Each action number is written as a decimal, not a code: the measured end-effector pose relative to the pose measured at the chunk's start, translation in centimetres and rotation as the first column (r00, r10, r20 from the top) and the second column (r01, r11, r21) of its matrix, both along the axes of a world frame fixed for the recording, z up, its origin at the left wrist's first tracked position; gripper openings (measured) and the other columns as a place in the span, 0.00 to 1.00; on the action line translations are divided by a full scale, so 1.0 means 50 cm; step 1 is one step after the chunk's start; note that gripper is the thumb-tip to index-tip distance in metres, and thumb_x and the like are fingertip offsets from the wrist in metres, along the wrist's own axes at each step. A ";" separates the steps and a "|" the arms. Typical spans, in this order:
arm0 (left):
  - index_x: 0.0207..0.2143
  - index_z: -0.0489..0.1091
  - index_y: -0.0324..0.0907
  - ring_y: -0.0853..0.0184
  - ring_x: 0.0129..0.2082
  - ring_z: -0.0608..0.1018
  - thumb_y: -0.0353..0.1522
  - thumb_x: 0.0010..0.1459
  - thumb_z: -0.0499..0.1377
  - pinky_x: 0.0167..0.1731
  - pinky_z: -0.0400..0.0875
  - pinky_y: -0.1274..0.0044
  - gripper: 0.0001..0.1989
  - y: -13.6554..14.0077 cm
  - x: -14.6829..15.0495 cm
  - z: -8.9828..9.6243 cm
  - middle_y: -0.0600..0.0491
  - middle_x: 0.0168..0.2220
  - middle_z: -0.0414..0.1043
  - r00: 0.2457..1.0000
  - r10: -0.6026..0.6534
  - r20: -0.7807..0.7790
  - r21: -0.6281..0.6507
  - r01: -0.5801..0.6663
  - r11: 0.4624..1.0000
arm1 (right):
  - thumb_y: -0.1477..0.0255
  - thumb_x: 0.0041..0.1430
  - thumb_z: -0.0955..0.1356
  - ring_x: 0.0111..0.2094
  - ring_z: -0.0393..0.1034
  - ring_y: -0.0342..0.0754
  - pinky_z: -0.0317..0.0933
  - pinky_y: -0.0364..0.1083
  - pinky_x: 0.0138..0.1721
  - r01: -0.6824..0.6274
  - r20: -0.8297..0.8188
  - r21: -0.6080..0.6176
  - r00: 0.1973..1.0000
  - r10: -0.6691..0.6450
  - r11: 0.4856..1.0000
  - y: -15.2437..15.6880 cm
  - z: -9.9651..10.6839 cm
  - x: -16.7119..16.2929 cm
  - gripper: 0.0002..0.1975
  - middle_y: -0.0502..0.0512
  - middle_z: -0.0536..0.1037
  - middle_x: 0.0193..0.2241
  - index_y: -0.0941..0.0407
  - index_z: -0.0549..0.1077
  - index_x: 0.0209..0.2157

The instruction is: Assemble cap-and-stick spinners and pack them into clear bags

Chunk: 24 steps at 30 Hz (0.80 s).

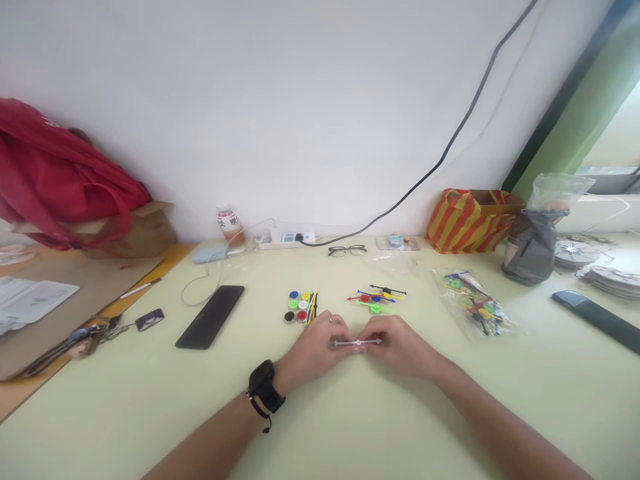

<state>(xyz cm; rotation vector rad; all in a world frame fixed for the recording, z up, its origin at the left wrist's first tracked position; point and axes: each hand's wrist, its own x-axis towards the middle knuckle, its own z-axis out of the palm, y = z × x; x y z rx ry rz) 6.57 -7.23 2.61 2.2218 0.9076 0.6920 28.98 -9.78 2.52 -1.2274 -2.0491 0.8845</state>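
Observation:
A white arrow spinner (358, 342) lies level between my two hands over the table. My left hand (317, 345) pinches its left part, fingers bent and a ring showing. Its arrowhead end is in the closed fingers of my right hand (403, 347). Fingertips of both hands meet under the spinner's centre, so its underside is hidden. Beyond my left hand are several small coloured round bases (302, 305) and a bundle of loose arrows (312, 307). Several assembled spinners in different colours (376, 299) lie past my right hand. A clear bag (475, 305) holds more coloured spinners.
A black phone (210, 317) lies left, with keys (95, 333) further out. Glasses (347, 251), a power strip (286, 240) and a bottle (231, 225) line the wall. A striped bag (470, 223), a grey bag (531, 247) and a dark phone (597, 320) are right.

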 end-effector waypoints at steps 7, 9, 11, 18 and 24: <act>0.35 0.81 0.47 0.57 0.41 0.71 0.39 0.64 0.64 0.41 0.66 0.68 0.08 0.006 0.016 0.002 0.50 0.38 0.77 0.989 0.120 -0.083 0.111 -0.111 0.988 | 0.62 0.63 0.72 0.33 0.71 0.51 0.63 0.49 0.34 0.083 0.030 0.098 0.996 -0.086 0.992 0.029 -0.033 -0.001 0.10 0.54 0.78 0.30 0.52 0.82 0.31; 0.36 0.81 0.48 0.57 0.42 0.71 0.38 0.64 0.64 0.41 0.66 0.68 0.07 0.007 0.019 0.002 0.50 0.38 0.77 0.983 0.154 -0.100 0.134 -0.140 0.981 | 0.62 0.64 0.72 0.38 0.71 0.55 0.64 0.52 0.39 0.099 0.063 0.144 0.992 -0.109 0.985 0.035 -0.038 -0.002 0.09 0.56 0.78 0.32 0.50 0.83 0.34; 0.38 0.81 0.48 0.56 0.43 0.71 0.38 0.65 0.63 0.42 0.66 0.67 0.07 0.007 0.020 0.001 0.50 0.39 0.77 0.977 0.183 -0.107 0.164 -0.164 0.973 | 0.62 0.65 0.71 0.40 0.70 0.56 0.65 0.55 0.41 0.101 0.119 0.208 0.985 -0.128 0.973 0.035 -0.038 -0.002 0.09 0.57 0.77 0.34 0.49 0.84 0.36; 0.42 0.79 0.47 0.56 0.46 0.72 0.38 0.67 0.60 0.47 0.68 0.65 0.08 0.004 0.017 -0.007 0.49 0.42 0.76 0.987 0.154 -0.052 0.208 -0.140 0.968 | 0.60 0.64 0.72 0.57 0.64 0.62 0.62 0.62 0.58 0.233 0.011 0.461 0.963 -0.268 0.856 0.050 -0.028 0.049 0.22 0.61 0.76 0.51 0.48 0.74 0.58; 0.55 0.72 0.47 0.54 0.55 0.72 0.35 0.64 0.63 0.56 0.68 0.61 0.17 0.006 0.013 -0.010 0.47 0.53 0.73 0.989 0.146 -0.029 0.263 -0.134 0.956 | 0.59 0.71 0.64 0.67 0.56 0.62 0.54 0.66 0.65 0.244 0.184 0.377 0.926 -0.330 0.894 0.095 -0.064 0.098 0.23 0.61 0.69 0.63 0.49 0.70 0.64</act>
